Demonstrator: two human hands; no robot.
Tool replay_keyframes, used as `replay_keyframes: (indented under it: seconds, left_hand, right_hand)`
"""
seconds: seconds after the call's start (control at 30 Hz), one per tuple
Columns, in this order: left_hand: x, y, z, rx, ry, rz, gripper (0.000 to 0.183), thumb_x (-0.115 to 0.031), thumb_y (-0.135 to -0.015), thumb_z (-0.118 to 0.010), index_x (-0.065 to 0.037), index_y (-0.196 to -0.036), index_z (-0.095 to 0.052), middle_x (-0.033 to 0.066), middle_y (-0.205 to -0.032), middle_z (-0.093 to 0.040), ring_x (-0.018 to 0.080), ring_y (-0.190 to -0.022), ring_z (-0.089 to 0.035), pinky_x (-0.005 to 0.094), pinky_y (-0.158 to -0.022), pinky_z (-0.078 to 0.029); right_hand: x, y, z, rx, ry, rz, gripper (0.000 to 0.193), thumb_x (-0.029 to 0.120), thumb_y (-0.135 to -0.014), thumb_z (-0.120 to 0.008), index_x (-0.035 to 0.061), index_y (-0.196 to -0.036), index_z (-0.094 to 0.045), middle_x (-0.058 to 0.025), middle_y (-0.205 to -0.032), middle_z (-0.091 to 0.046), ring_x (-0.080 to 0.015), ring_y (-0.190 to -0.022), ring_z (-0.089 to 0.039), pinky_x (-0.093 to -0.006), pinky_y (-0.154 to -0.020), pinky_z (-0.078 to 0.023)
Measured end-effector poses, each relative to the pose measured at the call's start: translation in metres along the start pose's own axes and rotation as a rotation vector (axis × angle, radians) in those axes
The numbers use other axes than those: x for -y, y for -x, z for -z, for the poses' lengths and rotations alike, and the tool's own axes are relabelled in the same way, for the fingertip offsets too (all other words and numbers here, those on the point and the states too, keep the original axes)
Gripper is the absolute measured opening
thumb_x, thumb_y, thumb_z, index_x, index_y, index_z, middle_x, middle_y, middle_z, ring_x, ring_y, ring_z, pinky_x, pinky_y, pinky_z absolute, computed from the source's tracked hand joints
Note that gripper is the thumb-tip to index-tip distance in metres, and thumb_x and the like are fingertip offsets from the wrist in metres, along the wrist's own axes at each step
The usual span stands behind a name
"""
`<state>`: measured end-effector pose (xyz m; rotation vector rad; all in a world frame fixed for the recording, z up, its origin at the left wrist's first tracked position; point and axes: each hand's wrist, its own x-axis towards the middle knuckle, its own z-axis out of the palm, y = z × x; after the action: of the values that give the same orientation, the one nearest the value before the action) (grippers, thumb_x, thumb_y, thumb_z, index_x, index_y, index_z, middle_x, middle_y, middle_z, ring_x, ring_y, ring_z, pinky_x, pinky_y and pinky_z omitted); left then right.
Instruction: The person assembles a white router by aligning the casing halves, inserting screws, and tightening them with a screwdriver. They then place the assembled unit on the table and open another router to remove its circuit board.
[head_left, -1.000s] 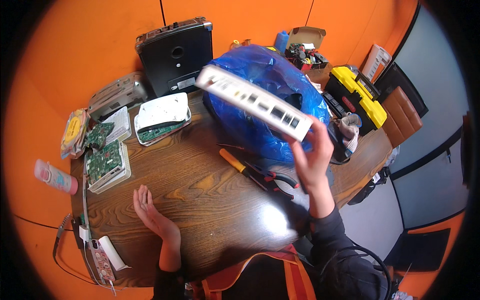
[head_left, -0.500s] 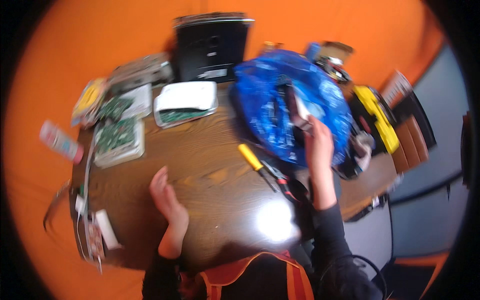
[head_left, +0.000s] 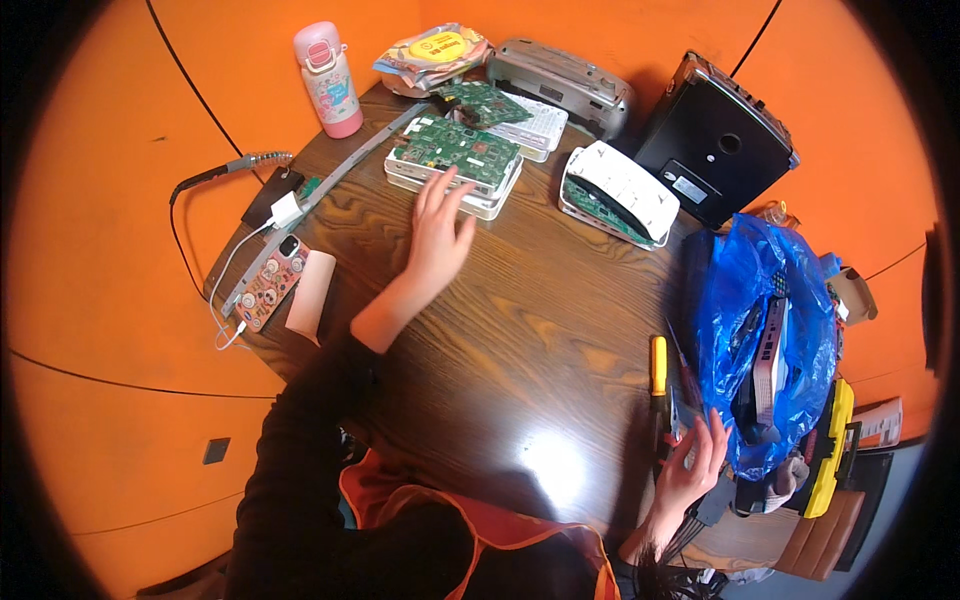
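two hands (head_left: 437, 232) (head_left: 690, 470) near circuit board (head_left: 455, 147)

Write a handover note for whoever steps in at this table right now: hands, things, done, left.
Left hand: open, fingers spread, reaching to the white case with a bare green circuit board; whether it touches, I cannot tell.
Right hand: open, at the lower edge of the blue plastic bag, by the yellow-handled tool.
Done: a flat white device sits inside the bag.
Left: the opened white unit and the circuit-board case remain on the wooden table, outside the bag.
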<state>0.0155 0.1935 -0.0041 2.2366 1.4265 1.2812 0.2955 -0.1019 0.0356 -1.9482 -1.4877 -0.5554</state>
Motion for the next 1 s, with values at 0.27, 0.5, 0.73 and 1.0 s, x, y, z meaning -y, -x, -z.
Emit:
replay_keyframes:
  seconds: [0.27,0.5,0.73,1.0]
  left_hand:
    - [0.05,-0.025,0.004,0.075,-0.238,-0.143,0.042,-0.019,-0.077,-0.064,-0.014,-0.117,-0.053,0.0041,-0.125,-0.046,0.0296,-0.128,-0.026,0.0638,-0.101,-0.006]
    - [0.02,-0.007,0.008,0.078,-0.033,-0.123,0.054,-0.015,-0.078,-0.061,-0.017,-0.129,-0.043,0.0152,-0.139,-0.028,0.0378,-0.13,-0.018,0.0627,-0.1,-0.007]
    - [-0.01,0.022,0.013,0.252,0.179,-0.255,0.047,-0.009,-0.077,-0.058,-0.01,-0.123,-0.049,0.0133,-0.137,-0.035,0.0351,-0.13,-0.022,0.0543,-0.104,-0.009]
    - [-0.001,0.023,0.009,0.216,0.296,-0.269,0.045,-0.008,-0.077,-0.057,-0.012,-0.121,-0.052,0.012,-0.134,-0.038,0.0332,-0.128,-0.026,0.0528,-0.104,-0.012]
  right_hand:
    - [0.034,0.01,-0.018,0.171,-0.044,0.031,0.025,-0.008,-0.074,-0.058,0.0047,-0.096,-0.06,-0.0163,-0.109,-0.056,-0.0329,-0.104,-0.054,-0.0525,-0.096,-0.037]
    - [0.098,-0.037,-0.027,0.276,-0.298,-0.001,0.03,-0.008,-0.071,-0.059,0.0014,-0.098,-0.056,-0.0145,-0.094,-0.06,-0.0304,-0.085,-0.06,-0.037,-0.077,-0.047]
    - [0.194,-0.132,0.026,0.229,-0.743,0.516,0.024,-0.01,-0.059,-0.057,0.0069,-0.055,-0.041,-0.0045,-0.051,-0.041,-0.0178,-0.041,-0.042,-0.0269,-0.042,-0.034]
    - [0.263,-0.164,-0.001,0.195,-0.851,0.757,0.017,-0.005,-0.065,-0.058,0.0047,-0.074,-0.047,-0.0086,-0.067,-0.049,-0.0188,-0.054,-0.049,-0.0272,-0.051,-0.04]
